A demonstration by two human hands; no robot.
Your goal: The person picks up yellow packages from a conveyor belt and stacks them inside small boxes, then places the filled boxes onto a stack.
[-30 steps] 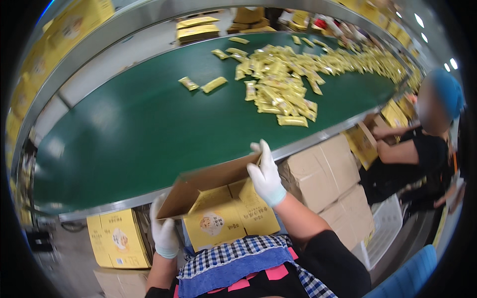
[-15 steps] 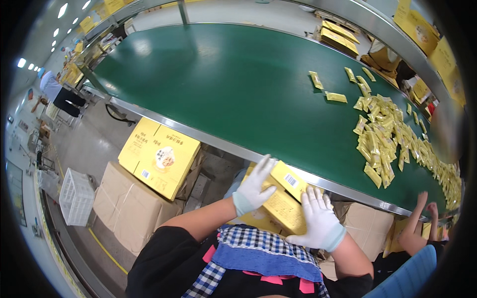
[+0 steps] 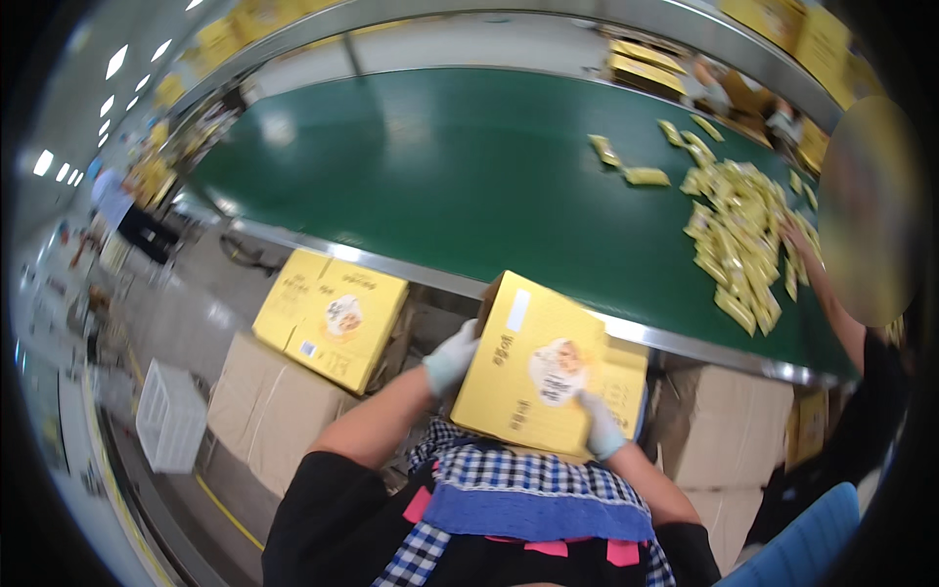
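Observation:
A yellow cardboard box (image 3: 509,377) with a white picture patch on its face is held tilted up in front of me, at the table's near edge. My left hand (image 3: 452,356), in a white glove, grips its left side; most of the fingers are behind the cardboard. At its lower right edge my gloved right hand (image 3: 603,427) holds on, a little smeared by motion. Just to the right, another yellow cardboard piece (image 3: 626,377) shows partly behind the box.
Small yellow sachets (image 3: 734,235) lie heaped on the right of the green table (image 3: 421,166). A co-worker's hand (image 3: 800,240) reaches into them. Flat yellow cartons (image 3: 337,313) rest on a brown paper-wrapped bundle (image 3: 264,411) at left, near a white crate (image 3: 171,416).
The yellow cardboard has been raised and turned, so its broad printed face shows. Both my hands shifted to its sides. The co-worker's arm now reaches over the sachets.

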